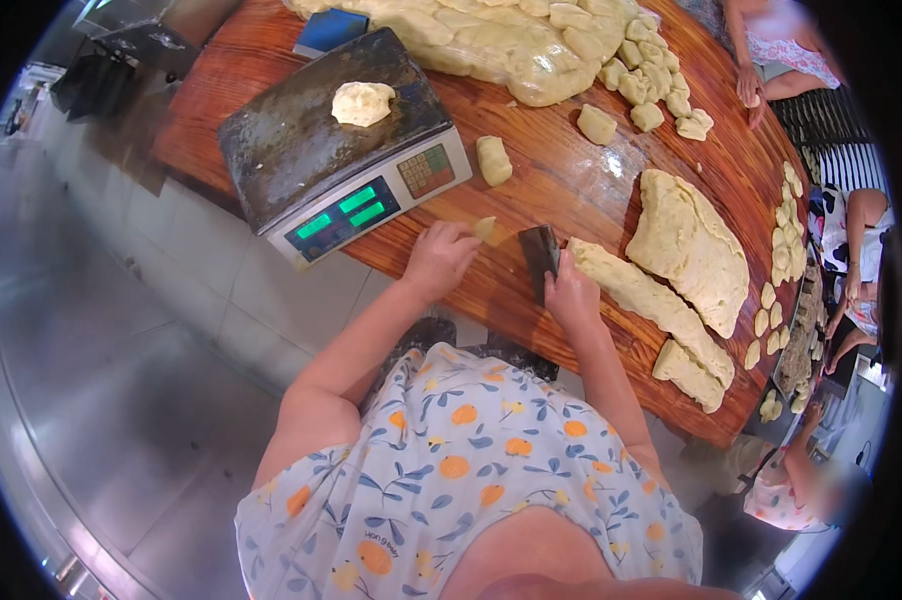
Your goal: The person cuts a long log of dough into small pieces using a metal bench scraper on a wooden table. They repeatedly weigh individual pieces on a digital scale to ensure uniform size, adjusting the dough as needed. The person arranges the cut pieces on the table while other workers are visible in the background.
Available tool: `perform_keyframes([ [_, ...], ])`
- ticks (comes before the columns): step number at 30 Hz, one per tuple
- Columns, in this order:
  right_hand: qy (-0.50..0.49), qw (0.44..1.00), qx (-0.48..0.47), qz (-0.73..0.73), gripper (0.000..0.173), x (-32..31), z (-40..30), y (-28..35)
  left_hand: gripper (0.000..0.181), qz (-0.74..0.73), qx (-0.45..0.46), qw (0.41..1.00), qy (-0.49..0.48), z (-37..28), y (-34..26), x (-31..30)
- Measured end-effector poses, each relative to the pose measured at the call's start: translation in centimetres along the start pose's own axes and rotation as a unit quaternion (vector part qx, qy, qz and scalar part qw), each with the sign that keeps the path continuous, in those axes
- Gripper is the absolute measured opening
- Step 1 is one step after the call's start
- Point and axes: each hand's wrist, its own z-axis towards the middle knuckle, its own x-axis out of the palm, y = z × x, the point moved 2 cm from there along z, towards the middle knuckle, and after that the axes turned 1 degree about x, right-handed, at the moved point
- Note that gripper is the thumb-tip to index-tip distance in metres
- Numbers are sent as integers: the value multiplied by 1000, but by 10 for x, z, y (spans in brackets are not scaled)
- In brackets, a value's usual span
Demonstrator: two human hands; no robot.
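Observation:
My left hand [440, 259] is at the table edge in front of the scale, its fingertips closed on a small piece of dough [484, 228]. In my right hand [573, 294] is a dark, flat-bladed dough scraper [539, 259], beside the cut end of a long dough strip [638, 294]. Beyond that strip lies a thick dough slab [687, 247], and a shorter dough piece [689, 375] rests against its near side. One flattened dough lump [363, 103] sits on the dark pan of a digital scale [312, 142], whose green displays are lit. A cut dough chunk [494, 160] lies beside the scale.
A large dough mass [496, 37] covers the far part of the wooden table [526, 202], with several cut pieces [650, 71] heaped beside it. A blue box [332, 31] stands behind the scale. Rounded dough pieces [787, 232] line the right edge, where several people work.

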Motion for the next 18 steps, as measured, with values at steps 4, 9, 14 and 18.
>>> perform_keyframes([
  [4, -9, 1000, -12, 2, 30, 3, 1, -2, 17, -5, -10, 1000, -20, 11, 4, -7],
  [9, -9, 1000, -20, 2, 32, 5, 1, -4, 13, -18, -5, 994, -111, 36, 13, -34],
  [14, 2, 1000, -4, 19, 32, 1, -3, -7, 21, 181, -54, 922, -339, 97, 82, -105],
  [18, -13, 999, -29, 27, 20, -6, 4, 1, 53, 406, -236, 833, -293, 131, 152, -121],
])
